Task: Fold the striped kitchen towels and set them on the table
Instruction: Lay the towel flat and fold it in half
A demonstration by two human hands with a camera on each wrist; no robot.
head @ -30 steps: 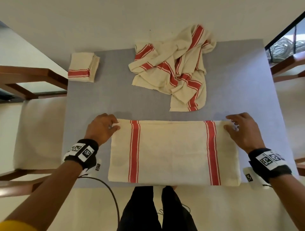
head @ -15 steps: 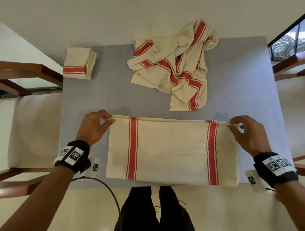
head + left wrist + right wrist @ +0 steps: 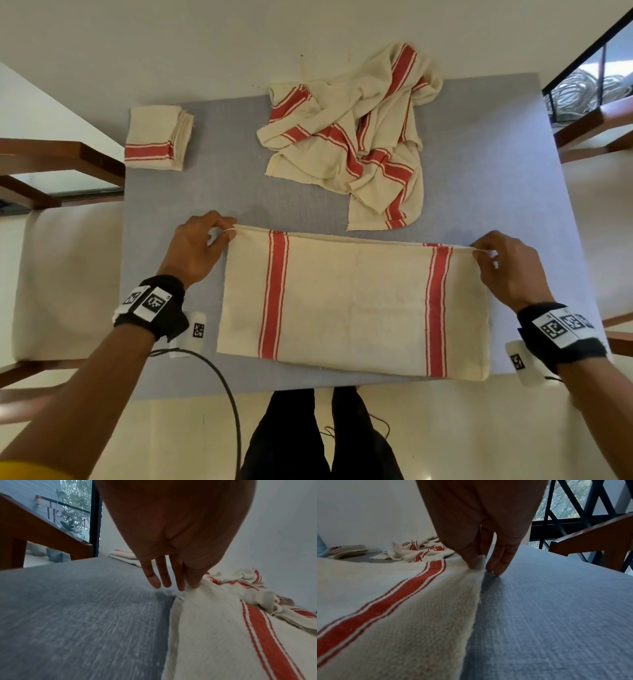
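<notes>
A cream towel with two red stripes (image 3: 356, 301) lies folded lengthwise near the front edge of the grey table (image 3: 479, 171). My left hand (image 3: 219, 236) pinches its far left corner (image 3: 192, 589), and my right hand (image 3: 486, 251) pinches its far right corner (image 3: 479, 563). Both corners are lifted slightly off the table. The other fingers (image 3: 154, 578) of the left hand hang straight beside the pinch. A heap of unfolded striped towels (image 3: 356, 137) lies at the back centre. A folded striped towel (image 3: 154, 137) sits at the back left corner.
Wooden chairs stand at the left (image 3: 58, 161) and right (image 3: 596, 133) of the table. A white wall runs behind it. A black cable (image 3: 226, 387) hangs from my left wrist below the table's front edge. My legs (image 3: 322, 438) are under that edge.
Both hands went from resting at the towel's far corners to pinching them. The far edge has risen slightly off the table and pulled taut.
</notes>
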